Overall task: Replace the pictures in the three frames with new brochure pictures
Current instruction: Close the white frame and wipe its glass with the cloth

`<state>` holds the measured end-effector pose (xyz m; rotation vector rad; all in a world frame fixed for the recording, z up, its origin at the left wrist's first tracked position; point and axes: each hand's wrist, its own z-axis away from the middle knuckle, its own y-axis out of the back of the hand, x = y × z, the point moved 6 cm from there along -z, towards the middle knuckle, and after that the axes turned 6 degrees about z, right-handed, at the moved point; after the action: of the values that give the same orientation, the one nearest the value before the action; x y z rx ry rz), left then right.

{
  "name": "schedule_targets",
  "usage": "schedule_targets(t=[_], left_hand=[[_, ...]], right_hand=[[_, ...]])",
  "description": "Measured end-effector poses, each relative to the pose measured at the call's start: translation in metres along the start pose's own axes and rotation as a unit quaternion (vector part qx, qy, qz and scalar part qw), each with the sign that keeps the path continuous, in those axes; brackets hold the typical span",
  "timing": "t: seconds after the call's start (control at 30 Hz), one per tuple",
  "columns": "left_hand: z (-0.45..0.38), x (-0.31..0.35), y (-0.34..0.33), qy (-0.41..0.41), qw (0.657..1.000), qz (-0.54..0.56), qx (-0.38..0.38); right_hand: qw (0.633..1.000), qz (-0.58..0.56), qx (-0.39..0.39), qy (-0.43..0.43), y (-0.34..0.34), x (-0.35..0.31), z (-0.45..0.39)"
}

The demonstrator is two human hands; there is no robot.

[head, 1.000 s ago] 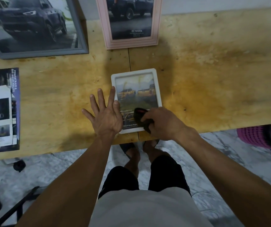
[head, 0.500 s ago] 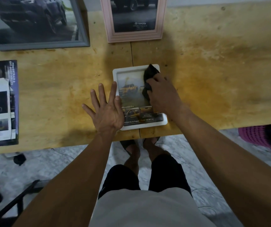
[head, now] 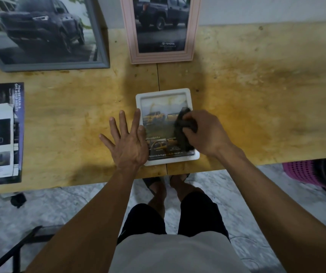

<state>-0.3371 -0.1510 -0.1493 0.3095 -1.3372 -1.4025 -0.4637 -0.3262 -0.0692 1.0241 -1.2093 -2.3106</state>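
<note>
Gripping one dark cloth [head: 182,131] in right hand [head: 205,134], on white frame [head: 163,92]. Left hand [head: 127,143] flat, fingers spread, pressing its left edge. Two more frames beyond: grey [head: 55,66], pink [head: 161,57].

Both arms [head: 91,219] are seen bare, no sleeves. A light grey top [head: 174,253] and black shorts [head: 144,219] are worn; dark sandals [head: 152,184], prob.

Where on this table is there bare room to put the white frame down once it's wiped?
Widest bare patch: table right of the white frame and pink frame. A smaller strip lies between the brochures and the left hand. The back left is crowded by the grey frame.
</note>
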Motion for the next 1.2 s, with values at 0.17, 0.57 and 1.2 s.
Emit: schedule_targets(t=[0.17, 0.57, 1.2], left_hand=[[0.000, 0.000, 0.000, 0.002, 1.000, 0.001, 0.004], [-0.002, -0.001, -0.002, -0.002, 1.000, -0.016, 0.009], [-0.002, -0.003, -0.003, 0.003, 1.000, -0.013, 0.010]], right_hand=[[0.994, 0.094, 0.061, -0.020, -0.012, -0.007, -0.039], [0.982, 0.158, 0.099, 0.006, -0.056, -0.023, -0.052], [0.959, 0.189, 0.016, 0.210, -0.078, -0.056, -0.015]])
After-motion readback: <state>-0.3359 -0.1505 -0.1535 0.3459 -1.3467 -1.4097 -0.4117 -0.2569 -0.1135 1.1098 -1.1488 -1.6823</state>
